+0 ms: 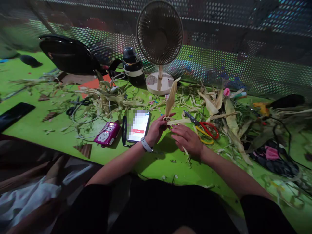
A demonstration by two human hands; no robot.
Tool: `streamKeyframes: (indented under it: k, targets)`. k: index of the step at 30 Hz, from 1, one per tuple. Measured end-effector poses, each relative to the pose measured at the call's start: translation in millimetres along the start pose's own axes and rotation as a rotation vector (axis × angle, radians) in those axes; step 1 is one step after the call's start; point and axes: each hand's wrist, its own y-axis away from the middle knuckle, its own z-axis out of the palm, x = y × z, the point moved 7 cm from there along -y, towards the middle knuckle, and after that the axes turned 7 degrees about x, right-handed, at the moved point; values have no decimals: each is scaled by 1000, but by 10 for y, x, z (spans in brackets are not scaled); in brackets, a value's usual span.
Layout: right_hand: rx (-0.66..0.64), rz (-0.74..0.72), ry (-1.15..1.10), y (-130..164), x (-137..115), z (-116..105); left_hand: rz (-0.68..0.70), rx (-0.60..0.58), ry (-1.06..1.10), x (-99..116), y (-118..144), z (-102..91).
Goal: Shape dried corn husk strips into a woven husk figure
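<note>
My left hand (157,129) is closed on a dry corn husk (172,97), which stands up above the fingers. From the pinch, a pale husk strip (180,121) sticks out to the right. My right hand (188,139) lies just under that strip, its fingers bent against the held piece. Exactly what the right fingertips grip is too small to make out. Beside the right hand are scissors (200,124) with a red and a yellow handle. Left of my left hand lies a lit phone (138,126), its screen partly blurred.
Husk scraps (102,97) litter the green table (58,139). A fan (159,83) and a dark bottle (133,70) stand at the back, near a black bag (68,55). A purple power socket (107,134), black scissors (77,104) and more husks (231,117) lie around. Another person's legs show lower left.
</note>
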Motion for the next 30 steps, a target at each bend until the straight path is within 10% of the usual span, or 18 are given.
streamKeyframes:
  k: [12, 30]
  targets:
    - [32, -83, -36, -34, -103, -31, 3, -50, 66, 33, 24, 60]
    - [86, 178, 243, -5, 191, -89, -5, 65, -7, 5, 0, 12]
